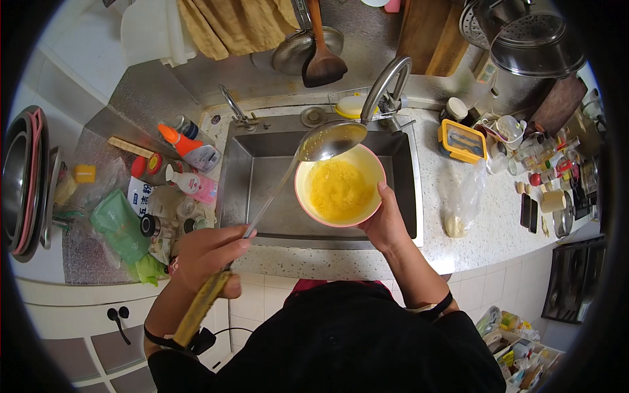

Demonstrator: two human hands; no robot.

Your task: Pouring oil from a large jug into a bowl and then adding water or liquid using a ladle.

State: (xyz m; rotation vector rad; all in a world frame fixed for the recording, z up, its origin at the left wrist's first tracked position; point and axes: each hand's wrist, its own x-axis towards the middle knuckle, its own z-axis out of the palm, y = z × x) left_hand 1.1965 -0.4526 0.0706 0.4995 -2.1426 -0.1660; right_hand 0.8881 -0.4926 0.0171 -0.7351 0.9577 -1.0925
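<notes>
My left hand (211,260) grips a metal ladle (339,140) by its long handle, whose butt end is yellow-brown. Small yellow bits cling to the ladle's shiny scoop, which is above the far rim of a bowl. That bowl (304,196) is pale yellow with a pink rim, and my right hand (385,221) supports it from the right side, thumb at the rim. Inside the bowl lies a yellow grainy mass (341,191); whether it sits in liquid is hard to tell. Both items are over the stainless steel sink (265,196).
A curved faucet (385,83) arches close behind the ladle. Bottles, including a pink pump bottle (196,185), and a green pouch (120,226) crowd the left counter. To the right are a yellow-lidded box (462,141) and a plastic bag (464,206). A wooden spatula (324,64) hangs behind.
</notes>
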